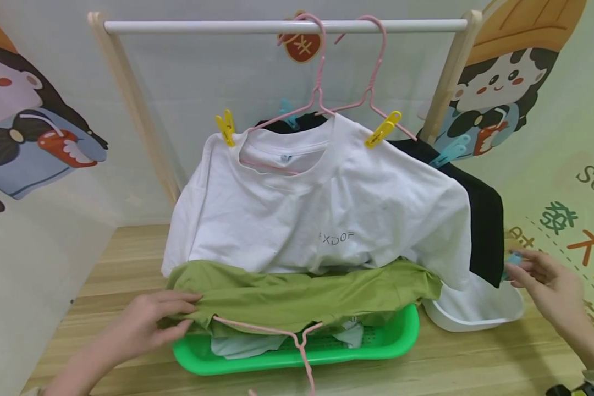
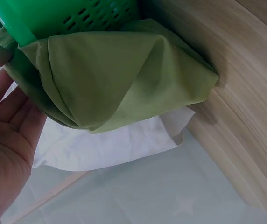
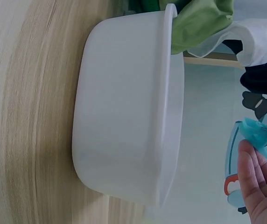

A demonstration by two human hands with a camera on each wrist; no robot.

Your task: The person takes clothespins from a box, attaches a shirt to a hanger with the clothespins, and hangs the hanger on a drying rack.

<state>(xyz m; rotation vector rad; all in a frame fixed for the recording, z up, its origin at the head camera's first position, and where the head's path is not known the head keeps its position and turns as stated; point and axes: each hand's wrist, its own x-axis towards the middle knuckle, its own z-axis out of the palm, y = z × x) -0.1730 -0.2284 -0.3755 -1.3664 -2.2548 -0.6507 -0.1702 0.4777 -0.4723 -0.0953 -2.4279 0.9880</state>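
Observation:
A green garment [image 1: 302,294] with a pink hanger [image 1: 257,327] in it lies across the green basket [image 1: 366,353]. My left hand [image 1: 150,316] pinches the garment's left edge between thumb and fingers. At the right, my right hand [image 1: 549,283] holds a light blue clothespin [image 3: 257,133] between thumb and fingertips. It is above the white bin [image 3: 119,107], beside the black garment's sleeve [image 1: 486,231]. A white T-shirt [image 1: 262,220] hangs in front of the black garment, with yellow clothespins [image 1: 383,129] at its shoulders.
A wooden rack with a white rod [image 1: 203,27] carries two pink hangers [image 1: 322,60]. Another blue clothespin [image 1: 450,151] is on the black garment's shoulder. Light cloth [image 1: 247,346] lies in the basket. Decorated walls stand behind the wooden table [image 1: 109,275].

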